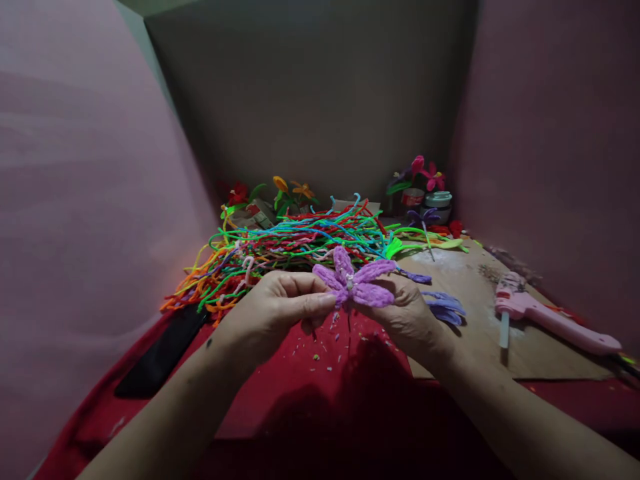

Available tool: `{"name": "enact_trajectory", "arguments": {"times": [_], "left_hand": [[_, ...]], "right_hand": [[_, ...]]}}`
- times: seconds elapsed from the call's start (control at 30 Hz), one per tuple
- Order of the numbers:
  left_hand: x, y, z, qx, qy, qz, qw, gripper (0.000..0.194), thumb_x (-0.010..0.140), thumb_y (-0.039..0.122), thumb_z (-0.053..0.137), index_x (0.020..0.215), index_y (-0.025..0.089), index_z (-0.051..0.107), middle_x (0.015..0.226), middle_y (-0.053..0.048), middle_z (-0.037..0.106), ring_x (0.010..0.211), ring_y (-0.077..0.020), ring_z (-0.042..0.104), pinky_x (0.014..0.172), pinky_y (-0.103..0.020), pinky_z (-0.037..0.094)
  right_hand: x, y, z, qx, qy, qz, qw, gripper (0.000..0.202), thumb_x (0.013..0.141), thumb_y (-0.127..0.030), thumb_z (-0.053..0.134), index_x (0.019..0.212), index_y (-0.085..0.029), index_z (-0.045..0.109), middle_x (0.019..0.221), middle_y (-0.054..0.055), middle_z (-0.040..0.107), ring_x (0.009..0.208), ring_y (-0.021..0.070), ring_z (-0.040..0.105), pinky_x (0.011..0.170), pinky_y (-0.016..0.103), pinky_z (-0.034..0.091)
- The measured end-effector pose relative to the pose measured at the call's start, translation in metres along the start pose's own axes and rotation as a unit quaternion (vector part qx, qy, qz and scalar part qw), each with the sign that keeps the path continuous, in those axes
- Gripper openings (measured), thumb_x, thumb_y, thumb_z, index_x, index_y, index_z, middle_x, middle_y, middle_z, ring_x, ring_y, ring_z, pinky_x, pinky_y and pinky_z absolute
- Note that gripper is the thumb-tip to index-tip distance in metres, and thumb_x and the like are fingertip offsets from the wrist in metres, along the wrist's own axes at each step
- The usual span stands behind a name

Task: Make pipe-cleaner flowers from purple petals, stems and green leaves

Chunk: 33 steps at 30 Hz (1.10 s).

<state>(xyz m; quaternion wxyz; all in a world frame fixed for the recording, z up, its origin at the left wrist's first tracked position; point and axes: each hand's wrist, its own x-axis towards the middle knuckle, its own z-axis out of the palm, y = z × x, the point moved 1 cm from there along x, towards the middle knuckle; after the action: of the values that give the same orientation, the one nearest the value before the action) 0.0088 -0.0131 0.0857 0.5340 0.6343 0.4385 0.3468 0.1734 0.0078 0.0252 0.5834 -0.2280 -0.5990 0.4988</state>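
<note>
A purple fuzzy flower (370, 272) with several petals is held up between my hands over the red cloth. My left hand (293, 300) pinches its lower left petal between thumb and fingers. Behind the petals on the right, my right hand (407, 310) grips the flower; its fingertips are partly hidden. A whitish centre and a thin stem pointing down show on the flower.
Behind my hands lies a heap of colourful pipe cleaners (310, 233). A pink glue gun (560, 323) rests on brown cardboard (465, 353) at right, near purple petals (444, 308). A black phone-like object (157, 357) lies left. Finished flowers (433, 177) stand at the back.
</note>
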Motion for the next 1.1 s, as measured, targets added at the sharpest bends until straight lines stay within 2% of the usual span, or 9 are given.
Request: {"name": "enact_trajectory", "arguments": {"times": [0.17, 0.27, 0.33, 0.5, 0.63, 0.7, 0.77, 0.9, 1.1], "left_hand": [[0.0, -0.006, -0.002, -0.032, 0.015, 0.012, 0.999, 0.016, 0.072, 0.027, 0.065, 0.08, 0.013, 0.063, 0.063, 0.0, 0.056, 0.053, -0.0068, 0.044, 0.05, -0.02, 0.037], [-0.003, -0.007, 0.004, -0.071, 0.066, 0.051, 0.994, 0.038, 0.07, 0.022, 0.068, 0.104, 0.019, 0.052, 0.067, 0.003, 0.057, 0.054, -0.0062, 0.047, 0.049, -0.018, 0.037], [-0.004, -0.006, 0.009, -0.061, 0.09, 0.074, 0.991, 0.043, 0.07, 0.021, 0.069, 0.108, 0.021, 0.048, 0.068, 0.004, 0.058, 0.056, -0.0069, 0.05, 0.051, -0.018, 0.039], [-0.01, -0.008, 0.021, 0.067, 0.159, 0.135, 0.976, 0.03, 0.073, 0.025, 0.065, 0.1, 0.017, 0.053, 0.077, 0.0, 0.062, 0.069, -0.0122, 0.059, 0.062, -0.024, 0.047], [-0.015, -0.02, 0.027, 0.209, 0.251, 0.215, 0.92, 0.033, 0.075, 0.024, 0.063, 0.106, 0.02, 0.051, 0.085, -0.001, 0.064, 0.075, -0.0129, 0.061, 0.07, -0.027, 0.049], [-0.014, -0.026, 0.028, 0.226, 0.269, 0.244, 0.904, 0.035, 0.075, 0.022, 0.063, 0.107, 0.02, 0.051, 0.087, -0.002, 0.064, 0.076, -0.0127, 0.061, 0.071, -0.026, 0.049], [-0.013, -0.027, 0.027, 0.183, 0.254, 0.231, 0.921, 0.034, 0.075, 0.023, 0.063, 0.106, 0.019, 0.051, 0.087, -0.002, 0.064, 0.075, -0.0126, 0.061, 0.07, -0.026, 0.049], [-0.013, -0.018, 0.026, 0.039, 0.182, 0.136, 0.973, 0.03, 0.075, 0.025, 0.062, 0.102, 0.019, 0.049, 0.071, 0.002, 0.06, 0.06, -0.0092, 0.055, 0.055, -0.021, 0.045], [-0.014, -0.013, 0.037, -0.013, 0.169, 0.093, 0.981, 0.035, 0.073, 0.023, 0.063, 0.103, 0.02, 0.046, 0.067, 0.004, 0.058, 0.054, -0.0081, 0.052, 0.05, -0.02, 0.042]], "right_hand": [[0.002, 0.003, -0.001, 0.037, -0.002, 0.047, 0.998, 0.005, 0.068, -0.024, 0.07, 0.069, -0.019, 0.069, 0.068, -0.002, 0.063, 0.065, 0.0105, 0.054, 0.068, 0.027, 0.047], [0.002, 0.001, -0.001, 0.031, -0.001, 0.047, 0.998, 0.007, 0.067, -0.025, 0.07, 0.072, -0.02, 0.07, 0.07, -0.001, 0.064, 0.068, 0.0121, 0.056, 0.071, 0.029, 0.048], [0.002, 0.002, -0.001, 0.036, -0.002, 0.047, 0.998, 0.008, 0.067, -0.026, 0.07, 0.072, -0.019, 0.069, 0.071, 0.0, 0.065, 0.069, 0.013, 0.056, 0.073, 0.031, 0.049], [0.001, 0.005, -0.002, 0.043, 0.02, 0.043, 0.998, 0.008, 0.066, -0.026, 0.071, 0.069, -0.019, 0.068, 0.068, -0.001, 0.062, 0.068, 0.013, 0.055, 0.07, 0.03, 0.048], [0.002, 0.005, -0.001, 0.041, 0.038, 0.021, 0.998, 0.007, 0.067, -0.025, 0.07, 0.067, -0.02, 0.066, 0.068, -0.002, 0.061, 0.066, 0.0116, 0.053, 0.069, 0.028, 0.047], [0.002, 0.006, -0.001, 0.051, 0.035, 0.024, 0.998, 0.007, 0.068, -0.025, 0.07, 0.068, -0.02, 0.066, 0.069, -0.001, 0.061, 0.067, 0.0113, 0.053, 0.07, 0.028, 0.046], [0.002, 0.006, -0.001, 0.066, 0.028, 0.032, 0.997, 0.007, 0.068, -0.025, 0.07, 0.069, -0.02, 0.067, 0.07, -0.001, 0.061, 0.066, 0.011, 0.054, 0.069, 0.027, 0.046], [0.001, 0.005, 0.0, 0.079, 0.017, 0.042, 0.996, 0.004, 0.067, -0.023, 0.07, 0.068, -0.02, 0.068, 0.069, -0.003, 0.061, 0.065, 0.0102, 0.053, 0.07, 0.027, 0.045], [0.0, 0.003, 0.001, 0.085, 0.015, 0.036, 0.996, 0.004, 0.071, -0.023, 0.068, 0.068, -0.02, 0.067, 0.071, -0.003, 0.06, 0.066, 0.0092, 0.052, 0.067, 0.024, 0.044]]}}
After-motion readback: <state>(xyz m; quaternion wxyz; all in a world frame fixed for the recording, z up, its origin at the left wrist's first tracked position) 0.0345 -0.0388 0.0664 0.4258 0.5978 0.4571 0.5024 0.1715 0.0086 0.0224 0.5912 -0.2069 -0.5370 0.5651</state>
